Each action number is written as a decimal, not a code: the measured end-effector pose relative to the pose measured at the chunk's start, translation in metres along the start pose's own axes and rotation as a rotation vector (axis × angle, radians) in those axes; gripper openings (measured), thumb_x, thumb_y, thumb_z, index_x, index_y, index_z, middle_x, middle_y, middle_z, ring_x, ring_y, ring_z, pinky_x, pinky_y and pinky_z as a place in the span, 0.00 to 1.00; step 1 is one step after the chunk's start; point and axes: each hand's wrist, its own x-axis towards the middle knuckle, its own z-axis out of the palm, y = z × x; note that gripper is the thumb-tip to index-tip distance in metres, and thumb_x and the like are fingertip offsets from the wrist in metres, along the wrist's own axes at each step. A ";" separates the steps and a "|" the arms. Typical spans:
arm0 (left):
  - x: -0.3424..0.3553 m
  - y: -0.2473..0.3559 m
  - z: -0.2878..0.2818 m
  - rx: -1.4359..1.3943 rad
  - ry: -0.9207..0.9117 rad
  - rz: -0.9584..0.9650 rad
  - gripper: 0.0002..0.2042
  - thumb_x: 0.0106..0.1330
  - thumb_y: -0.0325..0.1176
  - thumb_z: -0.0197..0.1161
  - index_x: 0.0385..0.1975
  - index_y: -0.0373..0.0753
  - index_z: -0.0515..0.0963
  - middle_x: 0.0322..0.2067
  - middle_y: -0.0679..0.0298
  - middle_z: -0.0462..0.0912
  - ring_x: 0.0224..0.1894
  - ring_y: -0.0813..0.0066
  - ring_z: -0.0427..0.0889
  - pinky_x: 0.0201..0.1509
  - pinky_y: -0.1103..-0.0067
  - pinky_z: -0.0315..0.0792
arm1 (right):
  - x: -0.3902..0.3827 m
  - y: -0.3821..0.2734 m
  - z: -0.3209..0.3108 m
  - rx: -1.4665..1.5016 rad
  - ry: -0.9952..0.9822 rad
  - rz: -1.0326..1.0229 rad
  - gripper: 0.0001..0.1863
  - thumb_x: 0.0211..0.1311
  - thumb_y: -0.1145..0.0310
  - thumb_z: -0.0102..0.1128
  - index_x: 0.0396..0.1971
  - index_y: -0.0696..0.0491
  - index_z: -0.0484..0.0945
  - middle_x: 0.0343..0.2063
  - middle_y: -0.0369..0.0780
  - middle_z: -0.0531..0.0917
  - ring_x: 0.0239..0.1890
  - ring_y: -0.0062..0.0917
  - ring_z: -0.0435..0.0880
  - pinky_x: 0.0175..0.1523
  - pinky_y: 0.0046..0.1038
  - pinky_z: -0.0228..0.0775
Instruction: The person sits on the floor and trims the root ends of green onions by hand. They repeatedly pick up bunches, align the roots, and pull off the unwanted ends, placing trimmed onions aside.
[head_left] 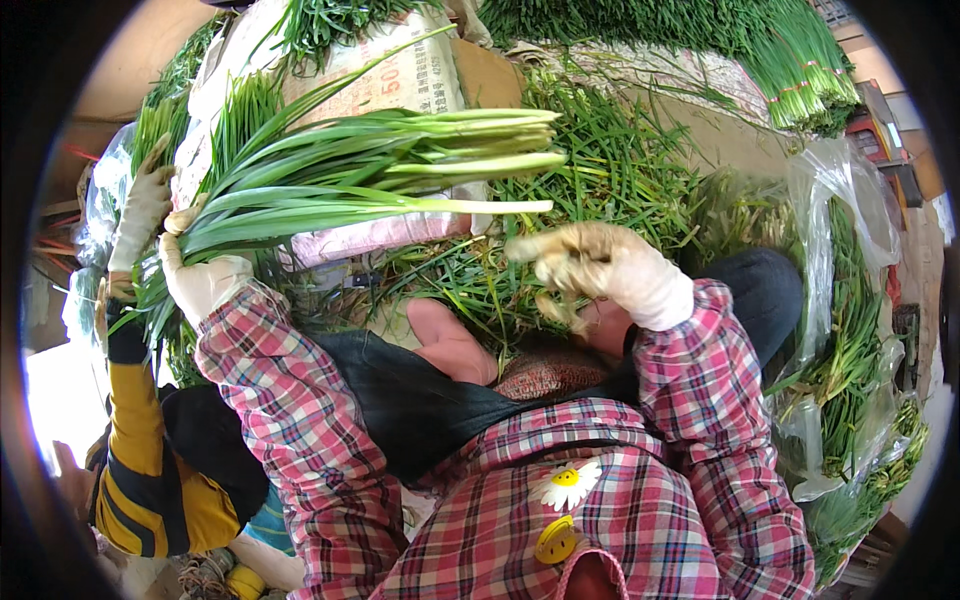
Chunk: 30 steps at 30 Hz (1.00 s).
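Observation:
My left hand [205,280], in a pale glove, is closed round a bunch of long leafy green stalks [330,160], held sideways with the white ends to the right. My gloved right hand [590,260] hangs below those ends with its fingers bent and smeared; I cannot tell if it holds anything. Beneath it lies a heap of loose green leaves and trimmings [590,150]. Behind the held bunch are upright greens [250,110] and a printed woven sack [410,75].
A co-worker's gloved hand [140,215] and yellow-black sleeve [135,420] are close at my left. Tied bunches [810,85] lie at the back right on sacking [650,70]. Plastic bags of greens [830,260] flank my right. My pink boot [445,340] is below.

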 end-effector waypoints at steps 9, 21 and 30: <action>-0.025 -0.018 0.056 -0.238 -0.110 -0.154 0.07 0.68 0.33 0.55 0.33 0.36 0.74 0.28 0.66 0.79 0.34 0.70 0.78 0.60 0.65 0.69 | 0.041 -0.022 0.028 0.169 0.265 -0.215 0.18 0.69 0.56 0.52 0.48 0.53 0.78 0.26 0.31 0.80 0.24 0.12 0.74 0.25 0.13 0.63; 0.011 -0.020 0.011 -0.161 -0.019 -0.204 0.04 0.66 0.29 0.59 0.32 0.36 0.77 0.28 0.65 0.80 0.33 0.70 0.79 0.53 0.65 0.74 | 0.012 -0.002 0.008 -0.199 0.028 0.027 0.12 0.65 0.71 0.53 0.44 0.58 0.81 0.23 0.30 0.79 0.27 0.13 0.74 0.33 0.16 0.66; 0.005 -0.017 0.010 -0.321 0.019 -0.283 0.04 0.67 0.28 0.58 0.37 0.35 0.75 0.30 0.63 0.80 0.34 0.69 0.80 0.48 0.67 0.74 | 0.013 -0.012 0.013 -0.144 0.485 -0.421 0.16 0.67 0.72 0.52 0.53 0.52 0.77 0.25 0.29 0.76 0.27 0.10 0.71 0.33 0.14 0.64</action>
